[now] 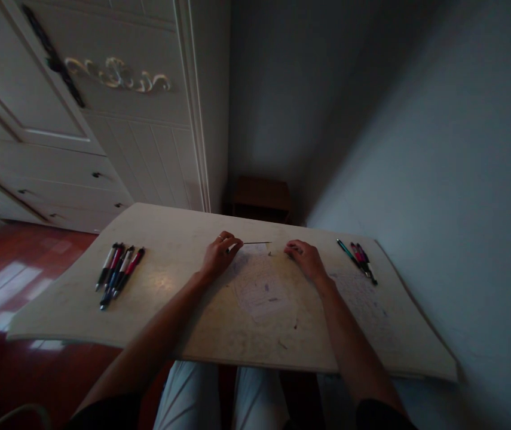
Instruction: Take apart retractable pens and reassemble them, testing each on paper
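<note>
My left hand (220, 254) rests on the pale table (183, 298) with its fingers pinched on a thin dark refill-like rod (257, 243) that points right. My right hand (303, 258) lies curled on the table a little to the right of the rod's tip; what its fingers hold, if anything, is hidden. A group of several pens (118, 269) lies on the table's left side. Several more pens (358, 257) lie at the right, beyond my right hand.
A white wardrobe with drawers (103, 119) stands at the left behind the table. A small dark wooden stand (260, 198) sits in the corner. A grey wall (438, 179) runs along the right edge. My white-trousered knees (219, 397) show under the table's near edge.
</note>
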{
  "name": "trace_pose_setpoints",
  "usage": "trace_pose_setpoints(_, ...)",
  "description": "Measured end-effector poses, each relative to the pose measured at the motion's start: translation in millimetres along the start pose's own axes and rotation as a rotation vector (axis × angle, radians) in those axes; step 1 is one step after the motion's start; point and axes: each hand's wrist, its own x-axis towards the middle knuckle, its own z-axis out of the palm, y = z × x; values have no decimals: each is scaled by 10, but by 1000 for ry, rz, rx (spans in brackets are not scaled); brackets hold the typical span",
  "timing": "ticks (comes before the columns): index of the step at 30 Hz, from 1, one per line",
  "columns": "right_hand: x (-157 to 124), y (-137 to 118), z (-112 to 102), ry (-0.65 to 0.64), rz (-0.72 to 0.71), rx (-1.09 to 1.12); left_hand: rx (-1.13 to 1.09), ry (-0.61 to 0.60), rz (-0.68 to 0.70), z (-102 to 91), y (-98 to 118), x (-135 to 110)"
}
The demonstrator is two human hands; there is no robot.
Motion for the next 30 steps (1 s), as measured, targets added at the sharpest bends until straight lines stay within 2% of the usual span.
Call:
trace_pose_setpoints(11,-5,-151,-130,141,16,91,-15,-1,13,-5,7,15)
trace_pose_setpoints(13,-35,-216,-148,26,18,158,-16,3,14,-7,5,19)
trace_pose_setpoints(17,-141,-354,-153,-513,62,235,-12,18,17,-7,-5,20)
trace_pose_setpoints(19,-186,-412,-136,-691,76,227,-16,21,19,-7,-7,21)
trace_pose_setpoints(22,-223,-486,-104,-819,48,196,-26,25,30,-9,-10,26)
trace_pose_setpoints(30,-278,-598,-30,-945,-74,108,-36,33,45,-14,-39,36)
